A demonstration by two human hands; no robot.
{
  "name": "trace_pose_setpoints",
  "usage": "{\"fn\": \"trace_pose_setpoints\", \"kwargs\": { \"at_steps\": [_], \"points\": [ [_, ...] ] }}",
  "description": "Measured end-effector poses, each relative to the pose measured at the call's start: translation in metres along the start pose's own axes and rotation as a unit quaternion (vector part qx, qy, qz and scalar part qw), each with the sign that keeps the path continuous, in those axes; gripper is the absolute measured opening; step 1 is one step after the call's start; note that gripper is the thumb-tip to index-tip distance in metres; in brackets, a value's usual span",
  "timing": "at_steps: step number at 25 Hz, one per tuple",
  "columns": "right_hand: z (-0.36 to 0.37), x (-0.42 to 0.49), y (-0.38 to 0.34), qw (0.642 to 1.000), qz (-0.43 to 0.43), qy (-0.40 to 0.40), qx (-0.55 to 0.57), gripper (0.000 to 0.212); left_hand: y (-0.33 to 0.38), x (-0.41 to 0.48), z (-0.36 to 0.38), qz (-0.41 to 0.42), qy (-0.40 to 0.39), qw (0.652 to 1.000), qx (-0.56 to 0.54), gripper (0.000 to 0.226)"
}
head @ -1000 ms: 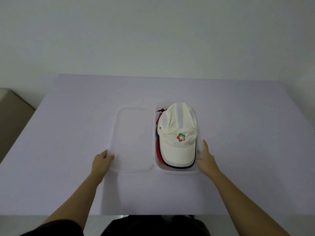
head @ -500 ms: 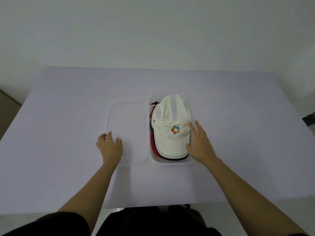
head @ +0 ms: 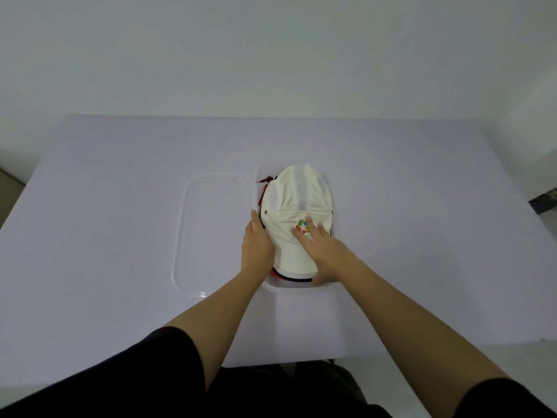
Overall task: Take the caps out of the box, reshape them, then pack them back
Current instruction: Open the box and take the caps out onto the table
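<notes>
Looking down from the wearer's head at a pale lilac table (head: 105,236) set against a plain white wall (head: 271,55). Toward the left of centre, a clear plastic lid (head: 211,233) lies flat on the table, just beside a clear plastic box (head: 301,289). The box holds a stack of caps; the top one is a cream white cap (head: 297,203) with a small multicoloured logo (head: 302,228) on its front and its brim pointing toward the wearer. Slivers of a red cap (head: 266,180) and a dark cap edge (head: 294,279) show underneath it.

Both bare forearms reach in from the bottom of the view, with dark sleeves at the upper arms. The left hand (head: 256,248) sits at the left side of the white cap, fingers together and slipped along the cap's edge inside the box wall. The right hand (head: 322,251) lies palm down on the cap's front and brim, fingers spread apart over the logo, thumb curled at the brim's near edge. Whether either hand has truly gripped the cap is unclear.
</notes>
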State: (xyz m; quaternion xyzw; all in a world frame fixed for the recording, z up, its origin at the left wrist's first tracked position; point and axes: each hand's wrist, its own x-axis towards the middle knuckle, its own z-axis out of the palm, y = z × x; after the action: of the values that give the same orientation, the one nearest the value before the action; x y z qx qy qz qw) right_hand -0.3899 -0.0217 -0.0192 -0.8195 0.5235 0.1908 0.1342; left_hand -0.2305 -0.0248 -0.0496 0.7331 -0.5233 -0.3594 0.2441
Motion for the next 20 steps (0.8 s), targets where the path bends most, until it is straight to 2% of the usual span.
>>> {"fn": "trace_pose_setpoints", "kwargs": {
  "at_steps": [4, 12, 17, 20],
  "points": [
    [-0.005, 0.003, 0.001, 1.0, 0.0, -0.014, -0.024, 0.124, 0.0, 0.0, -0.001, 0.003, 0.004, 1.0, -0.001, 0.056],
    [-0.006, 0.012, -0.012, 0.995, 0.021, -0.031, -0.091, 0.11, 0.003, -0.001, -0.003, 0.002, 0.004, 1.0, 0.007, 0.057],
    [-0.007, 0.011, -0.012, 0.996, 0.034, -0.086, -0.01, 0.124, 0.004, -0.002, -0.004, 0.006, 0.004, 1.0, -0.002, 0.056],
    [-0.019, 0.007, -0.006, 0.995, 0.022, -0.092, 0.039, 0.113, 0.003, -0.002, -0.005, -0.002, 0.004, 1.0, -0.012, 0.055]
  ]
}}
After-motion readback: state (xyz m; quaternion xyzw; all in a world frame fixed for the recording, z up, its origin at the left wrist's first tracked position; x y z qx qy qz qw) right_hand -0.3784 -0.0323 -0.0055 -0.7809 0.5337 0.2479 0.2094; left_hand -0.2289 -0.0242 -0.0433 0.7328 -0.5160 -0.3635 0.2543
